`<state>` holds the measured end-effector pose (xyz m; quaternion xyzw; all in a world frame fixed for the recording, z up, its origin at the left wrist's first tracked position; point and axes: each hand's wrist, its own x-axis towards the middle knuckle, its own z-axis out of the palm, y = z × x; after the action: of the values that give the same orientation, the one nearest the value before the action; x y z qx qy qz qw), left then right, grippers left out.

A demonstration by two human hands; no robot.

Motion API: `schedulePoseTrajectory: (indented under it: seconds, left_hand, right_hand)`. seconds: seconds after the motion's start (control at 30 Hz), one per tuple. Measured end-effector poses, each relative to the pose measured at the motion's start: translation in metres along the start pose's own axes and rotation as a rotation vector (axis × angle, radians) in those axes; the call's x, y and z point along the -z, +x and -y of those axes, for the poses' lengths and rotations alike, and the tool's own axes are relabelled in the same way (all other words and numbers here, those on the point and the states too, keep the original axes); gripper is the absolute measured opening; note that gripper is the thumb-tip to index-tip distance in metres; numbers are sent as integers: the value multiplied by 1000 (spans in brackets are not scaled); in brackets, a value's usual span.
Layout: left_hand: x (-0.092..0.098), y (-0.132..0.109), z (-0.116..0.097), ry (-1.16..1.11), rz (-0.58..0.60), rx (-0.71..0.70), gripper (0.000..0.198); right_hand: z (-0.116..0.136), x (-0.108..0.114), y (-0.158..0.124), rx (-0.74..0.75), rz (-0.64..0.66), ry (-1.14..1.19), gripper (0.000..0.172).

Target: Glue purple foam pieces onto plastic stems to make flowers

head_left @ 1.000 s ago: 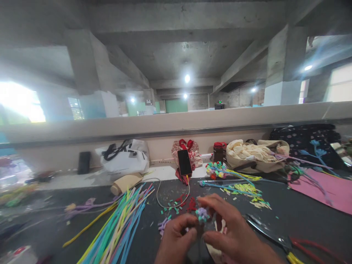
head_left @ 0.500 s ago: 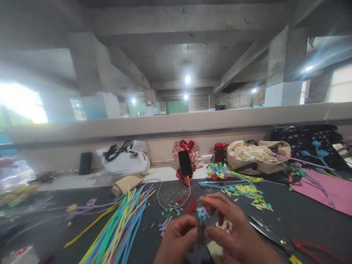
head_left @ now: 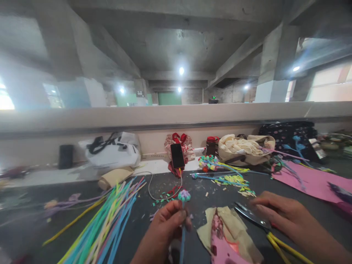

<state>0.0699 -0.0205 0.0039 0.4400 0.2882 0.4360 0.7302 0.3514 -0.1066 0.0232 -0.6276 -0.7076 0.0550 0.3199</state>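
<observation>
My left hand (head_left: 167,227) pinches the blue fuzzy stem (head_left: 183,240) of a small pipe-cleaner flower. Its head (head_left: 184,195), made of mint and lilac pieces, sticks up above the fingertips. My right hand (head_left: 283,214) is away to the right, fingers bent and apart over silver-bladed scissors (head_left: 251,216). Yellow handles (head_left: 288,247) show below that hand; a bit of red is partly covered by it. Whether the fingers touch the tool is hard to see. Between my hands a pink glue gun (head_left: 224,245) lies on crumpled beige paper (head_left: 205,229).
Long coloured pipe cleaners (head_left: 110,223) lie at left. Cut yellow pieces (head_left: 233,180) and finished flowers (head_left: 209,163) are scattered ahead. A cabled phone (head_left: 177,156) leans on a patterned bag. A white bag (head_left: 112,152), a bottle (head_left: 211,146) and pink sheet (head_left: 297,176) line the back.
My right hand has left the flower and moved right to the scissors. My left hand keeps the stem, now with the flower head upright and uncovered. The view has shifted slightly right.
</observation>
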Motion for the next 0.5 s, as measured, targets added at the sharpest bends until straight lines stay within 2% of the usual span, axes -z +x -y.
schedulePoseTrajectory:
  seconds: [0.1,0.2,0.27,0.37,0.5]
  left_hand:
    - [-4,-4,-2,-2,-9,40,26]
    - [-8,-5,-1,16,-32,70,26]
    - [-10,-4,1,22,-41,69,28]
    - [-11,-3,3,45,-30,66,31]
    - [-8,-3,2,46,-14,64,31]
  right_hand:
    - [-48,0,-38,-52,13,-324,20]
    - [-79,-9,-64,-34,74,-477,33]
    - [-83,-13,-68,-40,96,-493,37]
    - [-76,-15,-61,-61,95,-485,40]
    - [-73,-15,-51,-55,-1,-476,44]
